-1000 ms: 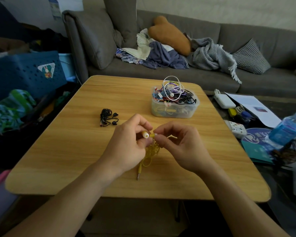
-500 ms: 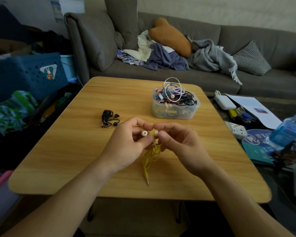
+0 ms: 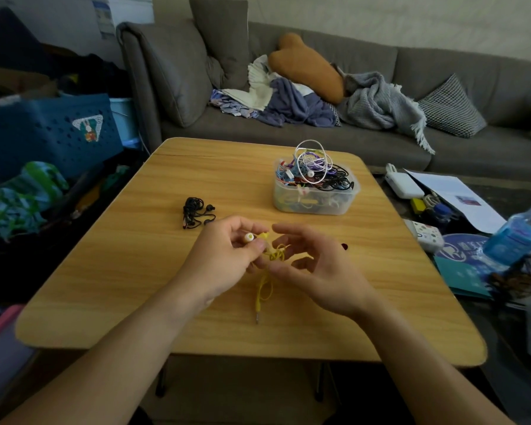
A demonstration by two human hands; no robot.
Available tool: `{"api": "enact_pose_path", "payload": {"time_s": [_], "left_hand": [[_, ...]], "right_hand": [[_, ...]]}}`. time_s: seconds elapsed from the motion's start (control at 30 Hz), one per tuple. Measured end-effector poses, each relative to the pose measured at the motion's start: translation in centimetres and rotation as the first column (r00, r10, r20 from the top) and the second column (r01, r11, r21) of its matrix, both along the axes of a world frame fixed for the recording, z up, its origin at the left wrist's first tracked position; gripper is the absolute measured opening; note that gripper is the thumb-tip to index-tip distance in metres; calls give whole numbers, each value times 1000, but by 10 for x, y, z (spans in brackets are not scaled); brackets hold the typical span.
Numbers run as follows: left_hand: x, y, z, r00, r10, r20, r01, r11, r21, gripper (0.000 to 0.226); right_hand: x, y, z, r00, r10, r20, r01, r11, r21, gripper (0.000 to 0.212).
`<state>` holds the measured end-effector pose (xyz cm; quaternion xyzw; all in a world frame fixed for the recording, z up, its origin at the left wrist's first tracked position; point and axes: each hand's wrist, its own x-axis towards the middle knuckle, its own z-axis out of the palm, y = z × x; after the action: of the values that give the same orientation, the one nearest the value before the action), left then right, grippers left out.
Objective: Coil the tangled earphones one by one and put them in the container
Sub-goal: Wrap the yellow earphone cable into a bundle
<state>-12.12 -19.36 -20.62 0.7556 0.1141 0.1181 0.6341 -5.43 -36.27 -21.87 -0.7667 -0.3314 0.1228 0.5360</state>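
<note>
Grey sofa (image 3: 334, 130) against pale wall (image 3: 380, 13), wooden table (image 3: 135, 271), dim light

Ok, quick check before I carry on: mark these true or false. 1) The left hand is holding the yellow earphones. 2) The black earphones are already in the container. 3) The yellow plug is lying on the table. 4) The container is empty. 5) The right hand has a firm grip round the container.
1) True: the left hand pinches the yellow earphones near the earbuds.
2) False: the black earphones lie on the table, left of the container.
3) True: the yellow cord hangs down and its plug end rests on the table.
4) False: the container is heaped with tangled earphones.
5) False: the right hand is at the yellow cord, fingers spread, well away from the container.
</note>
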Motion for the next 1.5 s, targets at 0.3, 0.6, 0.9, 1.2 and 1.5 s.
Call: {"api": "enact_pose_path", "payload": {"time_s": [0.3,0.6,0.9,1.2,1.5], "left_hand": [[5,10,-4,987,56,-150,-60,998,-23,4],[6,16,-7,992,64,-108,-56,996,69,12],[8,5,-3,997,34,71,-39,996,74,13],[-1,-2,7,954,2,299,-29,996,86,13],[-5,-5,8,924,15,382,-61,992,107,13]], "right_hand": [[30,13,-3,891,-280,357,386,880,-275,26],[33,35,8,900,68,430,176,846,-504,15],[33,32,2,955,-191,229,233,956,-178,2],[10,13,20,948,-77,-308,196,905,377,19],[7,20,14,947,54,-317,126,845,519,47]]}}
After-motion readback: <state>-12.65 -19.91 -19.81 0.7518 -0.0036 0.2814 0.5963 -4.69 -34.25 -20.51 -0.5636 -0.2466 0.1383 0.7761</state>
